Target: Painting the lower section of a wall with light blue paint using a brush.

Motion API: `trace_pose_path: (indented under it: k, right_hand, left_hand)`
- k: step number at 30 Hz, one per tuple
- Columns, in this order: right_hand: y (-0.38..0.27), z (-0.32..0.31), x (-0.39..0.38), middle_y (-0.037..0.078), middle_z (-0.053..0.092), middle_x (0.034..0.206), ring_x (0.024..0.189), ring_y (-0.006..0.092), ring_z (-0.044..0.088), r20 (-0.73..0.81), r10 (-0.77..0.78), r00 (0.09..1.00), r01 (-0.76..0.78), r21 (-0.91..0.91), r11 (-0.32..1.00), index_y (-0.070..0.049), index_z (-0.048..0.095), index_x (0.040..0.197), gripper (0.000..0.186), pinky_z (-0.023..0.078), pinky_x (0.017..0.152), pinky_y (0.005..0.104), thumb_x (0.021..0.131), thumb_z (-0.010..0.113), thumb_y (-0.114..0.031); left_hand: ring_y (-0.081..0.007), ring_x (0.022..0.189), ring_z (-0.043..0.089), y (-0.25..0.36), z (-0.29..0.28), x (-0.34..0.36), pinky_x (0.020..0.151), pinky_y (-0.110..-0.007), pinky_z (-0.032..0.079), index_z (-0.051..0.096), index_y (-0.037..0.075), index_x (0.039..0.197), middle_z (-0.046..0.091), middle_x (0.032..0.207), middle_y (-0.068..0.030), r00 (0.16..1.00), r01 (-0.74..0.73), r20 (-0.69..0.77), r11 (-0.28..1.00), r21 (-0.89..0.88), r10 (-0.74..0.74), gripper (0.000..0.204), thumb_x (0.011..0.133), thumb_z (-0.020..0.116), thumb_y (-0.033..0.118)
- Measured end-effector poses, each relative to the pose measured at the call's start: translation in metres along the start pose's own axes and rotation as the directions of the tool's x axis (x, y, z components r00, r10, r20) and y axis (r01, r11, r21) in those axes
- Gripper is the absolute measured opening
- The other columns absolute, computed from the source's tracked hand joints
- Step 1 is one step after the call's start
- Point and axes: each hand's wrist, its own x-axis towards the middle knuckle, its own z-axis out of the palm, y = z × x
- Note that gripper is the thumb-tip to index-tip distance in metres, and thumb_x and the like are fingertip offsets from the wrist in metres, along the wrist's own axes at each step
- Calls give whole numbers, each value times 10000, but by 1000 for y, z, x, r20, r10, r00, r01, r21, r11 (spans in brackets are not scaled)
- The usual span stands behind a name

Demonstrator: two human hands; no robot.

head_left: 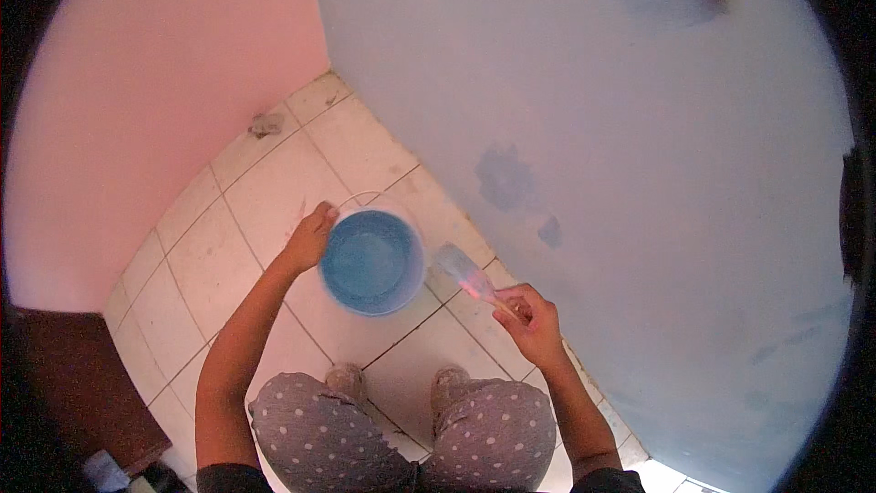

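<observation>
My left hand (313, 233) grips the upper-left edge of a white bucket (412, 269) with blue liquid (365, 263) in it, its thin handle looping above the rim. In my right hand (529, 319) is a brush (470, 276) with a light wooden handle and a head stained pale blue and pink, angled toward the bucket and just right of it. Below the bucket are my knees in grey dotted trousers and my feet on pale floor tiles (265, 192).
A pink wall (155, 73) on the left meets a pale blue wall (639, 173) with darker patches on the right. A grey crumpled item (266, 125) lies by the pink wall's base. A dark brown area (73, 374) and small objects (108, 472) are at the lower left.
</observation>
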Motion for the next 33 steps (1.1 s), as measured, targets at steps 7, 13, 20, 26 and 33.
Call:
trace_pose_path:
  k: [7,13,20,26,33]
  right_hand:
    - [-15,71,50,95,659,878,737,324,630,272,-480,834,549,-486,680,-156,630,1016,243,502,611,415,774,642,-134]
    - [7,170,108,130,647,771,718,337,642,438,-369,820,573,-631,524,-156,634,981,310,489,590,459,683,621,-74]
    - [16,141,120,110,662,741,717,316,658,385,-453,804,585,-376,719,-131,642,872,170,484,610,451,703,649,-121]
    - [-36,74,101,96,666,773,732,262,653,429,-283,858,419,-266,868,-98,625,884,222,489,642,349,702,749,-123]
    - [-48,0,18,64,650,858,742,136,617,66,-288,955,291,-29,956,-59,595,984,183,457,627,268,828,690,-52]
  left_hand:
    - [-348,880,609,28,18,-12,793,-404,461,496,22,1030,609,921,-206,996,-6,86,994,-106,15,427,1022,298,400]
    - [-329,877,608,34,39,-19,803,-390,458,497,25,1060,614,944,-202,994,-23,99,979,-204,44,399,1019,325,383]
    - [-279,834,590,32,39,-29,781,-358,451,529,20,1015,606,869,-177,999,18,-34,975,-220,-27,399,1016,343,372]
    - [-217,813,566,2,44,-26,780,-340,449,560,19,991,602,840,-138,995,-8,-97,959,-283,-21,433,1012,352,398]
    - [-207,1107,513,-65,59,-17,933,-372,414,531,46,1184,556,1165,-94,974,113,-93,799,-591,-206,384,971,389,333]
